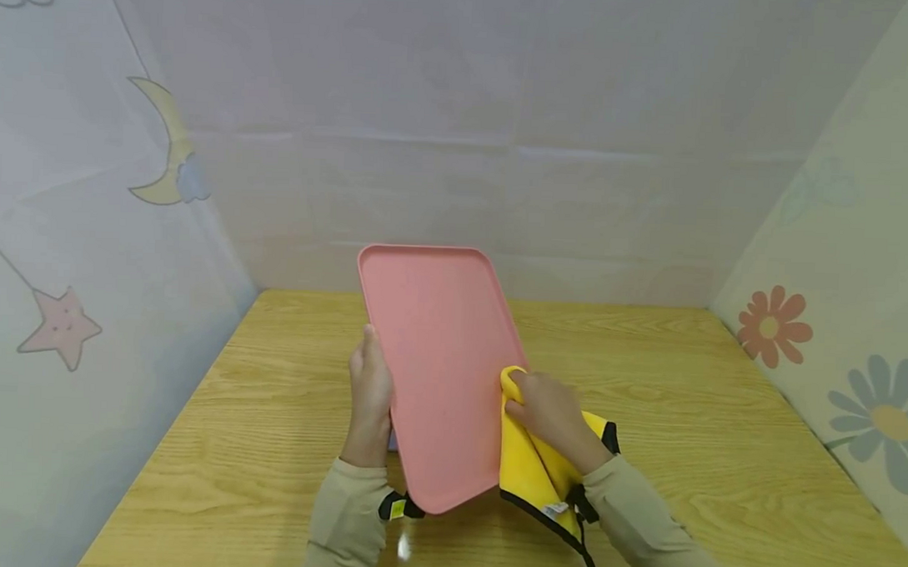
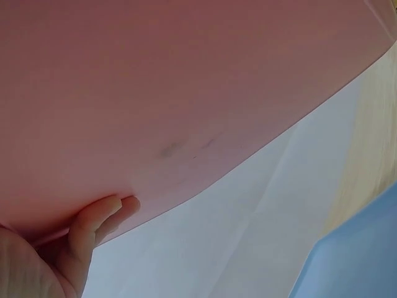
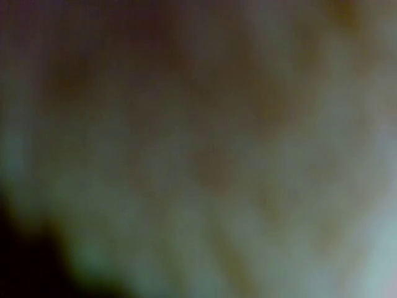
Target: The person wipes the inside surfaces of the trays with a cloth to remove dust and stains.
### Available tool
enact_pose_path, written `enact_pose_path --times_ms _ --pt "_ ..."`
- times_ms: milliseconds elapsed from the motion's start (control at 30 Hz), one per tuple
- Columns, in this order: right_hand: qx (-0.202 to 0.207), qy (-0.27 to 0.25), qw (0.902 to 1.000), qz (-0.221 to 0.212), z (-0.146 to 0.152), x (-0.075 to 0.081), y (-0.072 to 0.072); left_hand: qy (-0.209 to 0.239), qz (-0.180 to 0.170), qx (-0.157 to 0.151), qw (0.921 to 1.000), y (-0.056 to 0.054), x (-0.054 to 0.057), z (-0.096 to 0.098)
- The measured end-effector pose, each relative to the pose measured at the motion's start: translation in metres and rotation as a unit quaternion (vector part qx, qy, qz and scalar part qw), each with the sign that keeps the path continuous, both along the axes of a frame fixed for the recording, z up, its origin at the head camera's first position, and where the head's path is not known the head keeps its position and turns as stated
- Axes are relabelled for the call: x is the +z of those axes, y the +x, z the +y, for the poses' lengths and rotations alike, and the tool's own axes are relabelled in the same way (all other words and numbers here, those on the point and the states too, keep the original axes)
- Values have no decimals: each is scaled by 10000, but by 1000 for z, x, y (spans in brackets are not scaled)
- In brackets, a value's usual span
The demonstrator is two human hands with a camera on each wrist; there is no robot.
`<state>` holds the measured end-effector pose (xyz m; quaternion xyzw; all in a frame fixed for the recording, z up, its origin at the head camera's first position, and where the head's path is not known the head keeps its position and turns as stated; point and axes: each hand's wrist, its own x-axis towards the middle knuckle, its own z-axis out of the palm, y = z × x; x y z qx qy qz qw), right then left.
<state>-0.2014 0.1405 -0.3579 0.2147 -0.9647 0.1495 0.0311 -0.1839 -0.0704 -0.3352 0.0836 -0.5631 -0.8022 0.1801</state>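
A pink rectangular tray (image 1: 443, 375) is held up at a tilt over the table, its inner face toward the head camera. My left hand (image 1: 371, 381) grips its left long edge. In the left wrist view, fingers (image 2: 93, 226) curl against the underside of the tray (image 2: 186, 93), which has a few dark smudges. At the tray's right edge my right hand (image 1: 550, 412) pinches a fold of yellow cloth (image 1: 526, 469) with black edging, a white label and black straps. The cloth overlaps the tray's lower right side and hangs down. The right wrist view is only a dark blur.
The wood-grain table (image 1: 690, 408) spreads around the tray. A blue flat-sided thing (image 2: 353, 248) shows below the tray in the left wrist view. Near the left sleeve lies a small black piece with a yellow-green patch (image 1: 398, 508). Printed sheets (image 1: 504, 152) enclose the table's back and sides.
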Motion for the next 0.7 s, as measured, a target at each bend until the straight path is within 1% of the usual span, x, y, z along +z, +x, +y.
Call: enact_pose_path --times_ms 133,300,533,600,700 --pt "171 -71 9996 218 -9 3 6 80 114 3 9999 -1 0 1" --pt "395 -200 9983 369 -23 9 16 105 163 7 9998 -2 0 3" --pt "977 -303 9914 819 -39 12 29 40 144 94 9998 -4 0 4" --pt "1082 -352 9899 845 -43 14 32 29 142 142 9998 -5 -1 4" --pt "1189 -387 9890 796 -49 16 38 10 201 129 9997 -6 -3 4"
